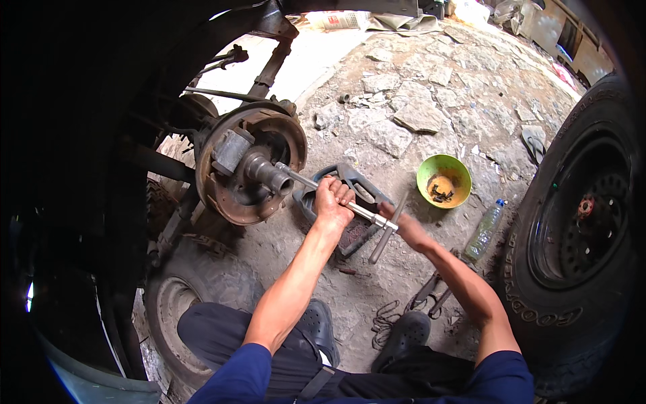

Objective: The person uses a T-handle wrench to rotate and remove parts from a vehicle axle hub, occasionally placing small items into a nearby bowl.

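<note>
My left hand [336, 205] is wrapped round the shaft of a long silver bar [303, 180]. The bar's far end reaches the hub spindle [272, 178] on a rusty brake backing plate [235, 212]. My right hand [407, 229] is smeared by motion beside the bar's crosswise handle [382, 246]; whether its fingers grip it is unclear. Below the bar sits a grey drain pan [367, 182], partly hidden by my arms and the tool.
A green bowl [444, 163] with dark small parts and a plastic bottle [484, 232] lie on broken paving. A large tyre [565, 323] stands at the right, another [165, 316] lies by my legs. Dark bodywork fills the left. A sandal [533, 145] lies behind.
</note>
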The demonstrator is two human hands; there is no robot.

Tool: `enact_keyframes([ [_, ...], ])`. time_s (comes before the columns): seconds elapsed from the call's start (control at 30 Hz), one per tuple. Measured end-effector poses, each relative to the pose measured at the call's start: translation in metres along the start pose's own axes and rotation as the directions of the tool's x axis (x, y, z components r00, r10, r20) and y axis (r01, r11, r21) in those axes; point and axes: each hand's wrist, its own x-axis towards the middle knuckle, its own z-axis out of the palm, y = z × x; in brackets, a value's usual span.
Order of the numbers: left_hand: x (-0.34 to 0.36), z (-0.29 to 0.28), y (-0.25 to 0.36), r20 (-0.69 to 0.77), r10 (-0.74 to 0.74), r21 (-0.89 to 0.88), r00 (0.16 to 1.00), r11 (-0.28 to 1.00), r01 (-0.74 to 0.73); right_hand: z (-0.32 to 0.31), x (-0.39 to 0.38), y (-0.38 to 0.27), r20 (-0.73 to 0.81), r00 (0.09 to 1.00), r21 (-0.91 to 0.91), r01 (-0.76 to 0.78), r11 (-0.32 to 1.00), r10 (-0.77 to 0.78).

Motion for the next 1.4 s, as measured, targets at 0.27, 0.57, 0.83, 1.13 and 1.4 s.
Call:
enact_keyframes([
  [0.27,-0.002,0.009,-0.006,0.102,0.069,-0.128,0.992,0.99,-0.056,0.044,-0.021,-0.091,-0.116,0.993,0.698,0.084,0.711,-0.003],
  [0.57,-0.01,-0.005,-0.004,0.041,0.064,-0.023,0.997,0.998,-0.063,0.034,-0.027,-0.098,-0.001,0.972,0.146,0.232,0.962,-0.234],
  [0.83,0.0,-0.03,0.006,0.058,0.084,0.391,0.995,0.915,-0.1,0.034,-0.019,-0.087,0.04,0.975,-0.338,0.22,0.915,-0.22],
  [1.13,0.002,-0.049,0.07,-0.046,0.467,0.316,0.883,0.845,-0.431,0.005,-0.004,-0.099,0.108,0.991,0.077,0.065,0.995,-0.074],
  [1.4,0.02,-0.046,0.078,-0.096,0.358,0.135,0.929,0.929,-0.344,-0.021,-0.031,-0.121,0.092,0.996,0.083,0.015,0.996,-0.023],
])
